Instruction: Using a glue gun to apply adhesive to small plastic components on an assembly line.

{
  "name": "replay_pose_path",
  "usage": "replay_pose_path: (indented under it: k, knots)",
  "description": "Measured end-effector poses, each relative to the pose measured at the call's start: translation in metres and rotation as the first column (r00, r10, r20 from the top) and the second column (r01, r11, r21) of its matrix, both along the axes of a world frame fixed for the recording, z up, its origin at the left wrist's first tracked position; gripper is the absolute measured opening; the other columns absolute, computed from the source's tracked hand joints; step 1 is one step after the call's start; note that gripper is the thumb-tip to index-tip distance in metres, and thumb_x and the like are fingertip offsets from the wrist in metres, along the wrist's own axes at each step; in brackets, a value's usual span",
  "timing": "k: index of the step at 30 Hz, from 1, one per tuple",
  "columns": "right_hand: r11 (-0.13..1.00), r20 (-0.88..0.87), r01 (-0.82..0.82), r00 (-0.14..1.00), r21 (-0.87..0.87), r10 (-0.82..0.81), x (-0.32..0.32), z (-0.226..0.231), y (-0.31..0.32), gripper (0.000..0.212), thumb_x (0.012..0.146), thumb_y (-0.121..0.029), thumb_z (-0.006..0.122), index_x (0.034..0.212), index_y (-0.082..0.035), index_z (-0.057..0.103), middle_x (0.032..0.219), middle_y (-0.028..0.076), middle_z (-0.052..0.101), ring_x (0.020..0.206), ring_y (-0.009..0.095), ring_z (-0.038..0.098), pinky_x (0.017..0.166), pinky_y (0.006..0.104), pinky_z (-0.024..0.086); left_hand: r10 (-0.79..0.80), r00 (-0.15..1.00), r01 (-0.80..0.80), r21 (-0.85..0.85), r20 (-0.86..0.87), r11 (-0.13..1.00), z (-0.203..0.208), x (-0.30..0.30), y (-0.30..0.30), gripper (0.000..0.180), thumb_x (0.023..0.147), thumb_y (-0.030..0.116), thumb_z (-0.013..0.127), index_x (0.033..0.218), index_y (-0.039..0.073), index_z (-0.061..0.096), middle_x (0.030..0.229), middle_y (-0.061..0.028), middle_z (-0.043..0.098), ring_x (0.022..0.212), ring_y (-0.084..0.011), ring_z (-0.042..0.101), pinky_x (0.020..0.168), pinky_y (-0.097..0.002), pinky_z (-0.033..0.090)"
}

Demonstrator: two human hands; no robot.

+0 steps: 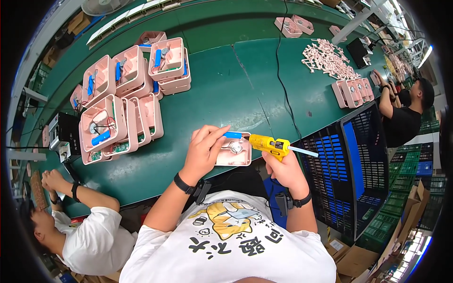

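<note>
In front of me, near the table's edge, lies a pink plastic housing [240, 158] with a round metallic part and thin wires inside. My left hand [203, 150] reaches over its left side, fingers closed on a blue cylindrical battery [232, 135] along the far wall. My right hand [286, 171] is wrapped round the handle of a yellow hot glue gun [268, 143]. The gun's nozzle points left and meets the housing's far right corner, close to the battery's end. A pale glue stick [304, 151] sticks out of its back.
Stacks of pink housings [134, 70] with batteries stand at the left on the green table [212, 94]. Small pink parts [328, 59] are heaped at the far right. A black cable [279, 70] crosses the table. Dark crates [325, 162] stand beside my right arm. Co-workers sit on both sides.
</note>
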State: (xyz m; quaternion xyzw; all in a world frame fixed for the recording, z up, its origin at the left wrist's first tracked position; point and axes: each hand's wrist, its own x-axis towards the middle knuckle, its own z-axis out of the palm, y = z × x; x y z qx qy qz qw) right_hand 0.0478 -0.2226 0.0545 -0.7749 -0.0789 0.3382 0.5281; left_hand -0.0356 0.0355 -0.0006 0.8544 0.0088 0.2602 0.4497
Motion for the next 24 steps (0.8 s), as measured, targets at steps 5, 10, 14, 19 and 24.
replay_pose_path:
  k: [5, 10, 14, 19, 24]
  knots:
    - [0.998, -0.019, 0.023, 1.0, 0.061, -0.022, 0.002, -0.005, -0.004, 0.026, 0.106, -0.018, 0.069, 0.126, -0.001, 0.071, 0.07, -0.002, 0.064, 0.049, 0.005, 0.052, 0.046, 0.0235, 0.042, -0.013, 0.997, 0.013, 0.002, -0.076, 1.0, 0.005, 0.002, -0.002, 0.025, 0.098, 0.011, 0.078, 0.123, 0.009, 0.078, 0.094, -0.0044, 0.07, 0.077, -0.0218, 0.064, 0.093, -0.0366, 0.047]
    - [0.996, -0.089, -0.003, 0.996, 0.094, 0.012, 0.003, 0.002, -0.006, 0.028, 0.106, -0.015, 0.068, 0.13, -0.001, 0.072, 0.072, -0.005, 0.061, 0.056, 0.005, 0.058, 0.048, 0.0255, 0.045, 0.024, 0.991, -0.032, -0.063, -0.129, 0.998, 0.002, 0.0, -0.003, 0.02, 0.094, 0.015, 0.083, 0.113, 0.009, 0.079, 0.082, -0.0024, 0.068, 0.072, -0.0201, 0.062, 0.091, -0.0352, 0.047]
    - [0.999, -0.12, 0.013, 0.993, 0.051, -0.007, 0.006, 0.001, -0.017, 0.031, 0.106, -0.016, 0.068, 0.133, -0.001, 0.071, 0.078, -0.002, 0.07, 0.06, 0.005, 0.061, 0.048, 0.0244, 0.046, -0.057, 0.991, 0.059, 0.011, -0.124, 0.998, 0.002, 0.0, 0.004, 0.02, 0.091, 0.018, 0.087, 0.107, 0.007, 0.08, 0.077, -0.0026, 0.066, 0.071, -0.021, 0.062, 0.089, -0.0349, 0.047]
    - [0.992, -0.053, 0.025, 0.998, 0.12, -0.019, 0.011, -0.008, -0.02, 0.031, 0.108, -0.016, 0.067, 0.133, 0.001, 0.069, 0.093, 0.009, 0.08, 0.061, 0.008, 0.067, 0.046, 0.0225, 0.047, -0.09, 0.993, 0.09, -0.004, -0.071, 0.996, 0.004, 0.003, 0.011, 0.018, 0.09, 0.018, 0.088, 0.101, 0.007, 0.081, 0.077, -0.0028, 0.068, 0.074, -0.0228, 0.064, 0.088, -0.0358, 0.049]
    - [0.982, -0.074, 0.036, 0.997, 0.185, -0.022, 0.015, -0.018, -0.019, 0.034, 0.108, -0.016, 0.067, 0.137, 0.001, 0.067, 0.104, 0.015, 0.082, 0.069, 0.01, 0.071, 0.047, 0.0224, 0.05, -0.074, 0.996, 0.078, 0.075, -0.055, 0.994, 0.008, 0.005, 0.015, 0.013, 0.089, 0.01, 0.086, 0.101, 0.005, 0.083, 0.09, -0.0064, 0.074, 0.079, -0.0238, 0.069, 0.086, -0.0368, 0.053]
